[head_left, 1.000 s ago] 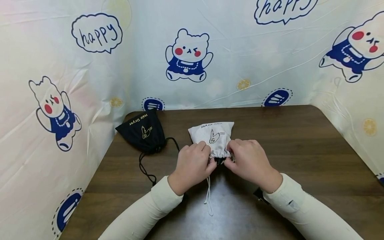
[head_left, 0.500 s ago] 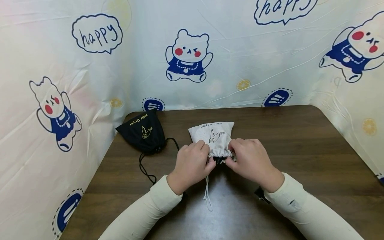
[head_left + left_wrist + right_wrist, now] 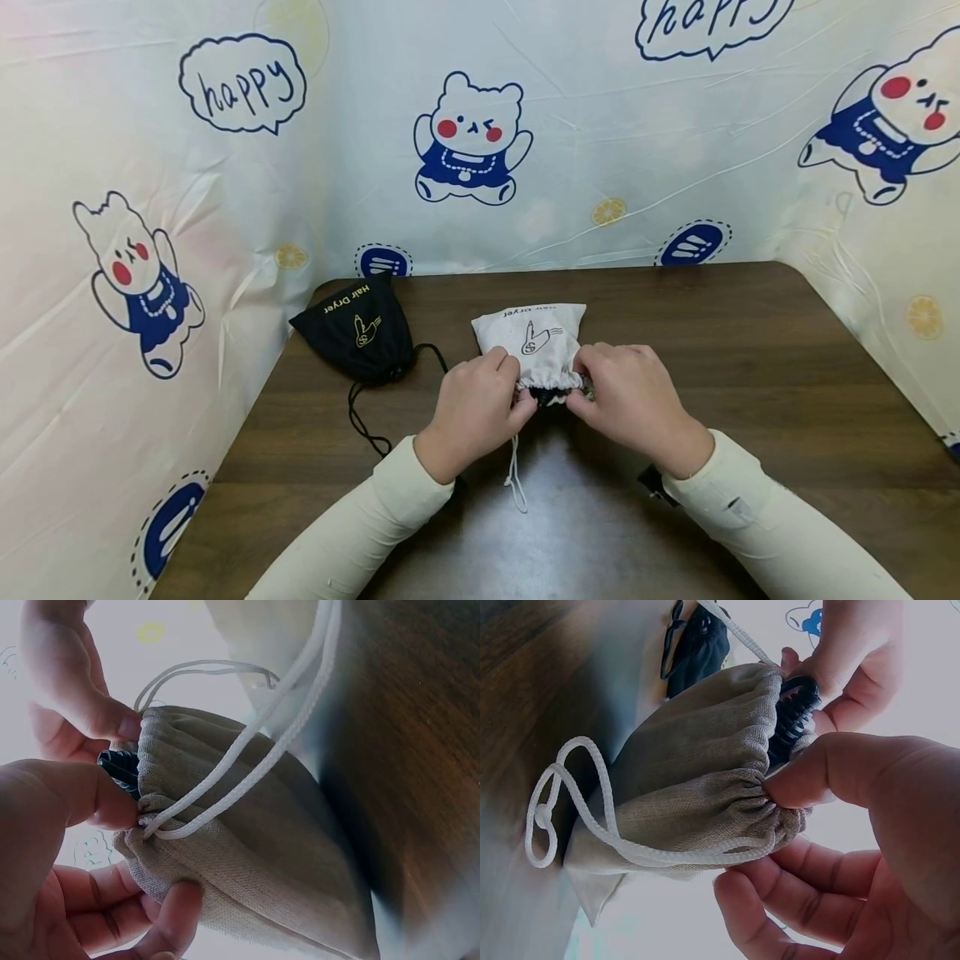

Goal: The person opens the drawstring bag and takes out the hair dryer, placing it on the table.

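Note:
A white drawstring pouch (image 3: pixel 542 342) printed "Hair Dryer" lies at the middle of the table, its gathered mouth toward me. My left hand (image 3: pixel 478 408) pinches the left edge of that mouth, thumb on one side and fingers on the other. On the opposite edge my right hand (image 3: pixel 633 404) pinches the cloth the same way. Between the two thumbs the mouth is parted, and something black and coiled (image 3: pixel 791 720), like a cord, shows inside; the rest of it is hidden. White drawstrings (image 3: pixel 255 742) loop out from both sides of the pouch.
A black drawstring pouch (image 3: pixel 360 333) with gold "Hair Dryer" print lies at the table's back left, its black cords (image 3: pixel 367 429) trailing toward my left forearm. Behind the brown wooden table (image 3: pixel 712 333) hangs a pale cloth (image 3: pixel 570 150) printed with cartoon bears.
My hands have moved slightly apart, widening the pouch's mouth, so more of the black coiled thing shows. The white string loop below it has drawn up a little.

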A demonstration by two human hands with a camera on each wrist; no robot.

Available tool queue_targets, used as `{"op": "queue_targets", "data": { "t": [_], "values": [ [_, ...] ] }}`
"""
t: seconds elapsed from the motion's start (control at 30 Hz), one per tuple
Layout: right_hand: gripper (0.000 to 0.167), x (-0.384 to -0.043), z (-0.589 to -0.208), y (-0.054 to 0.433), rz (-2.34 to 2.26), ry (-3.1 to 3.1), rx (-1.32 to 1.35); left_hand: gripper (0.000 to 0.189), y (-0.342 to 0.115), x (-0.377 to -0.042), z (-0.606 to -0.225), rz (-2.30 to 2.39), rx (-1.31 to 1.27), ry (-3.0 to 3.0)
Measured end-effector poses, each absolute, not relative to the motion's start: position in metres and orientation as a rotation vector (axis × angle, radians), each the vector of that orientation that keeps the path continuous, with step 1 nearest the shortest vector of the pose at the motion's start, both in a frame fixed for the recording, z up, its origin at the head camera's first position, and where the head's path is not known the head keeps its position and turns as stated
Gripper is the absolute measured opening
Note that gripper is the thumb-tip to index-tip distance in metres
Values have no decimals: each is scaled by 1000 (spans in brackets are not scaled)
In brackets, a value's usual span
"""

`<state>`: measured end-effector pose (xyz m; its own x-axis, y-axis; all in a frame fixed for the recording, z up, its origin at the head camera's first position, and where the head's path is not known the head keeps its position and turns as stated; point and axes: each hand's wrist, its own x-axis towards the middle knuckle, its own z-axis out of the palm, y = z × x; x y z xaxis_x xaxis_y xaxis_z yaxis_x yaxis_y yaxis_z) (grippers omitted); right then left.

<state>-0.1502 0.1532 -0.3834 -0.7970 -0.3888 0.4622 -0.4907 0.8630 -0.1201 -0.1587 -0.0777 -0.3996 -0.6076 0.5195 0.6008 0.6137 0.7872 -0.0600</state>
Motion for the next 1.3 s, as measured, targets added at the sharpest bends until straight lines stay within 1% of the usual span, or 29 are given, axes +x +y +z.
{"op": "queue_targets", "data": {
  "t": [0.43,0.83,1.3],
  "values": [
    [16,-151,-381,156,336,-2604,644,20,-80,-160,-396,-204,-818,-2393],
    [18,-152,-381,157,337,-2614,640,23,-81,-161,-397,-220,-806,-2393],
    [16,-152,-379,159,325,-2631,613,17,-83,-162,-397,-233,-798,-2385]
  ]
}}
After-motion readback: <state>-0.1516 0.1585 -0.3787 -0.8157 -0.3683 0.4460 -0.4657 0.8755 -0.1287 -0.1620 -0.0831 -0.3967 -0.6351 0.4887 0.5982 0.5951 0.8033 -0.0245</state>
